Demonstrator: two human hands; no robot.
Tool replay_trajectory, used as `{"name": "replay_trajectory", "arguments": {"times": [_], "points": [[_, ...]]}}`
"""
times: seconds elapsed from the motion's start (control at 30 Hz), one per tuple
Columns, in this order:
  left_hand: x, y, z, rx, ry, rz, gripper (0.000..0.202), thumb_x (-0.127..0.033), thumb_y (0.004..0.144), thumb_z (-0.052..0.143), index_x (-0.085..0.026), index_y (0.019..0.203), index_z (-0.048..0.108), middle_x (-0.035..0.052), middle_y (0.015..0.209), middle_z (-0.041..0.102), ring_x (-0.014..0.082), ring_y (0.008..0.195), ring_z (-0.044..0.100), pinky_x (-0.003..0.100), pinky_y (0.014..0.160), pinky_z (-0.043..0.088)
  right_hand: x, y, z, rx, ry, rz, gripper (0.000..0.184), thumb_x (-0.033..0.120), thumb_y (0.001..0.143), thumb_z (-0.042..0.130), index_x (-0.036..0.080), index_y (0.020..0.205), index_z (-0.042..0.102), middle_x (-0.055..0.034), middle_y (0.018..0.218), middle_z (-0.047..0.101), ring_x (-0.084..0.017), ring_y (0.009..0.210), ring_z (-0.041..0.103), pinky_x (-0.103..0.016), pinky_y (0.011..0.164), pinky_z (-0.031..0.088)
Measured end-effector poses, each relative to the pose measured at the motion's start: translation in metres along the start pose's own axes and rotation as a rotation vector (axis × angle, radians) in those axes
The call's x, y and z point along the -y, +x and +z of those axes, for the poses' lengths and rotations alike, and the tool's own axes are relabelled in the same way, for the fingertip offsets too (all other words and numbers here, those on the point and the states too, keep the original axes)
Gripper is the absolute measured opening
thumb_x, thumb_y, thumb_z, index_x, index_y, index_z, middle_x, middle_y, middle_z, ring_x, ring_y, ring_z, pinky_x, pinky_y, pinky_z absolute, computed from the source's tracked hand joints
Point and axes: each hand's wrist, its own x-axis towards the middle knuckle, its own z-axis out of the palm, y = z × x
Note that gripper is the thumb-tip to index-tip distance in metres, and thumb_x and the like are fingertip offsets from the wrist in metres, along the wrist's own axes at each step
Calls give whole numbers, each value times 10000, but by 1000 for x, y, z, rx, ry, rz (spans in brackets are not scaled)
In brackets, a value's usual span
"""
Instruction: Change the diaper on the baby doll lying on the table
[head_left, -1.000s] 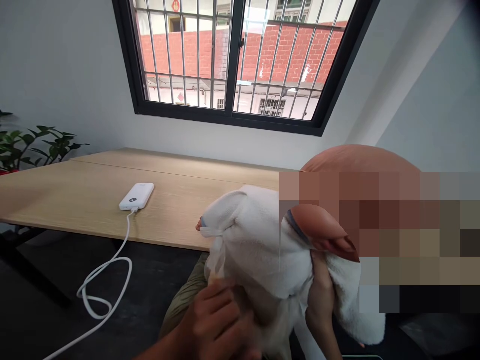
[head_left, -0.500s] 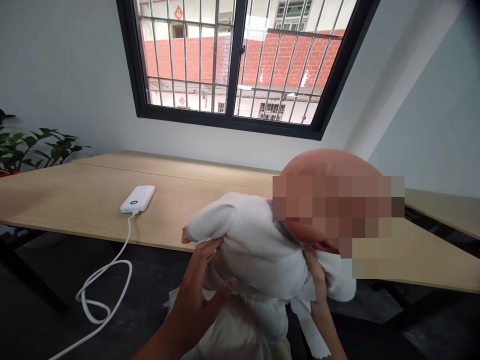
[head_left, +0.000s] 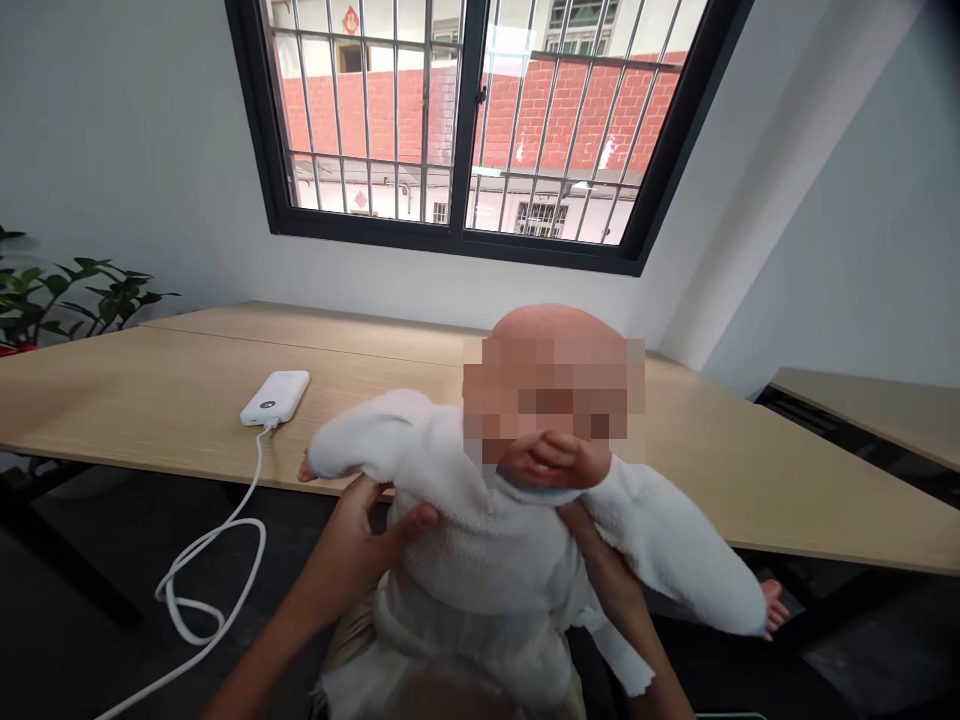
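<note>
The doll point(head_left: 487, 560), in a fluffy white outfit, is upright between my two hands, above the lap and at the near edge of the table, its head turned toward my camera. Furthest left I see a leafy plant point(head_left: 90, 290) by the wall. Next, a white cable point(head_left: 255, 530) hangs in loops past the table edge and runs up into a white power bank point(head_left: 274, 398), which lies on the wooden table point(head_left: 187, 400). The doll's arm on that side reaches out over the table edge, its small hand bare at the cuff. Below it, my left hand point(head_left: 375, 545) grips the doll's side under the arm: the thumb lies across the chest, apart from the fingers, which curl behind and are partly hidden. Behind everything is a dark-framed window point(head_left: 455, 240) with bars. My right hand point(head_left: 600, 545) clasps the other side of the doll, under its other arm; most of those fingers are out of sight, so I can't tell whether they are spread. A white strip point(head_left: 622, 655) dangles beside that wrist. Further right, the doll's other arm slopes down and outward, and a second table point(head_left: 870, 400) stands past it.
</note>
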Motion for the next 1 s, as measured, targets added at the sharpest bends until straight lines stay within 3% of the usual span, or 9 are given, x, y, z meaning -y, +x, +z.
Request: {"name": "replay_trajectory", "arguments": {"times": [0.1, 0.17, 0.33, 0.47, 0.6, 0.77, 0.87, 1.0], "points": [[-21, 13, 1, -7, -8, 65, 546, -524, 728, 751, -175, 1131, 635, 130, 1175, 684, 332, 1165, 604, 415, 955, 511, 34, 13, 11, 1, -21, -6, 415, 517, 661, 780, 307, 1019, 765, -5, 1100, 731, -300, 1199, 600, -445, 1088, 450], [-37, 26, 5, -11, -35, 143, 566, -530, 747, 737, -182, 1178, 620, 127, 1211, 670, 330, 1207, 580, 426, 992, 495, 51, 29, 14, -6, -6, -96, 473, 517, 713, 749, 282, 1123, 727, -17, 1166, 708, -282, 1283, 535, -448, 1128, 400], [-64, 58, 17, -16, -110, 372, 637, -538, 770, 718, -173, 1271, 571, 127, 1289, 629, 314, 1285, 522, 445, 1089, 427, 67, 73, 9, 54, 24, -302, 597, 497, 732, 754, 295, 1277, 623, -3, 1282, 650, -235, 1348, 470, -422, 1197, 292], [-74, 65, 19, 7, -70, 382, 554, -541, 810, 681, -174, 1219, 612, 112, 1240, 661, 314, 1220, 575, 427, 1041, 478, 74, 82, 14, 100, 109, -365, 473, 476, 784, 720, 358, 1233, 631, 50, 1284, 643, -196, 1370, 441, -359, 1175, 361], [-96, 73, 18, -43, -15, 413, 488, -546, 820, 669, -153, 1109, 652, 94, 1092, 711, 317, 1141, 618, 392, 961, 527, 101, 84, 32, 144, 102, -414, 408, 534, 804, 654, 370, 1178, 649, 86, 1259, 653, -162, 1330, 489, -285, 1104, 438], [-128, 119, 21, -124, -48, 565, 468, -493, 858, 637, -89, 1095, 622, 75, 1042, 707, 319, 1171, 602, 399, 983, 505, 144, 115, 52, 133, 22, -490, 508, 549, 828, 583, 293, 1267, 575, 104, 1324, 606, -74, 1351, 439, -186, 1070, 387], [-126, 160, 27, -128, -116, 588, 462, -443, 873, 622, -71, 1145, 590, 79, 1108, 699, 290, 1223, 568, 399, 1037, 458, 150, 141, 63, 99, 22, -437, 544, 547, 814, 586, 237, 1261, 581, 87, 1354, 580, -67, 1323, 467, -160, 1033, 391], [-95, 208, 34, -105, -176, 563, 510, -474, 874, 612, -72, 1186, 573, 87, 1165, 696, 235, 1195, 585, 341, 1049, 446, 138, 159, 78, 45, -58, -303, 641, 593, 835, 507, 150, 1296, 559, 16, 1345, 601, -85, 1277, 516, -158, 1002, 397]]}}
